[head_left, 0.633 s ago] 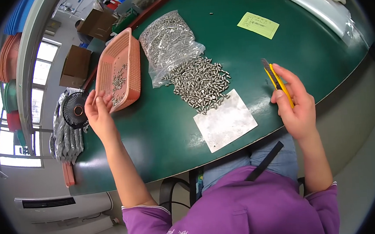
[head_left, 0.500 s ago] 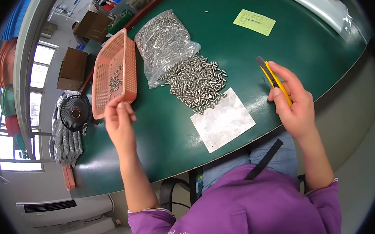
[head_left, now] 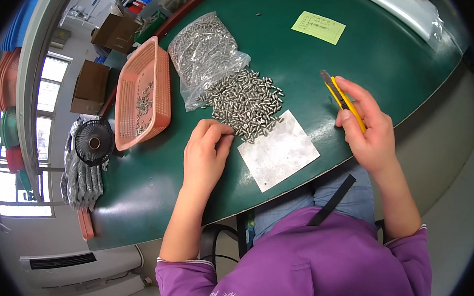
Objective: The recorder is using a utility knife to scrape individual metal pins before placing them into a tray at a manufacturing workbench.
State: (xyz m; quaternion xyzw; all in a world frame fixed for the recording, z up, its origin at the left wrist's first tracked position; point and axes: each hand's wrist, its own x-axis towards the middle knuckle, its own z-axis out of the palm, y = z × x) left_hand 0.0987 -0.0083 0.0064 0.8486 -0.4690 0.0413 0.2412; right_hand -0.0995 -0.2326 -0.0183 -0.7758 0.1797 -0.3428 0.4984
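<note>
My left hand [head_left: 204,156] is at the left edge of a pile of small silvery metal pins [head_left: 247,100], thumb and forefinger pinched together; whatever is between the fingertips is hidden. Held in my right hand [head_left: 374,133], off to the right of the pile, is a yellow utility knife [head_left: 350,106] with its blade out, pointing away from me. Behind the pile lies a clear plastic bag [head_left: 202,48] full of the same pins. A white metal-looking plate or sheet [head_left: 279,155] lies flat on the table, some pins touching its far edge.
Left of the bag stands a pink perforated basket [head_left: 163,92] with some pins inside. A yellow-green slip of paper [head_left: 319,28] and clear plastic bags [head_left: 400,4] lie farther back on the green table [head_left: 263,47]. A black fan [head_left: 94,142] stands at the left edge.
My left hand has moved right, from beside the basket to the edge of the pin pile. The right hand keeps the knife in nearly the same place.
</note>
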